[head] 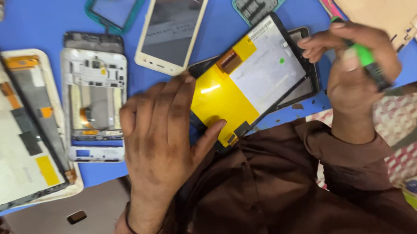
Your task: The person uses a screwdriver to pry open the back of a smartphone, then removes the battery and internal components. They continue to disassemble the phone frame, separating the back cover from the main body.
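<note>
Left hand point(160, 133) pinching the lower end of a detached phone screen panel point(251, 75), fingers closed on its edge, back side up, tilted over the blue surface point(40, 21). Right hand point(354, 64) wrapped around a green-handled tool point(363, 55), fingertips touching the panel's far end. Probably light, thin, brittle; best held by edges, clear of the ribbon connector.

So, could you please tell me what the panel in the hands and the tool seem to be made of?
Panel: looks like glass in a thin black frame, its back covered with glossy yellow film and dull grey foil. A copper-brown flex strip sits near the top.

Tool, in the right hand: probably plastic, with a bright green handle and pink shaft. Its tip is hidden.
</note>
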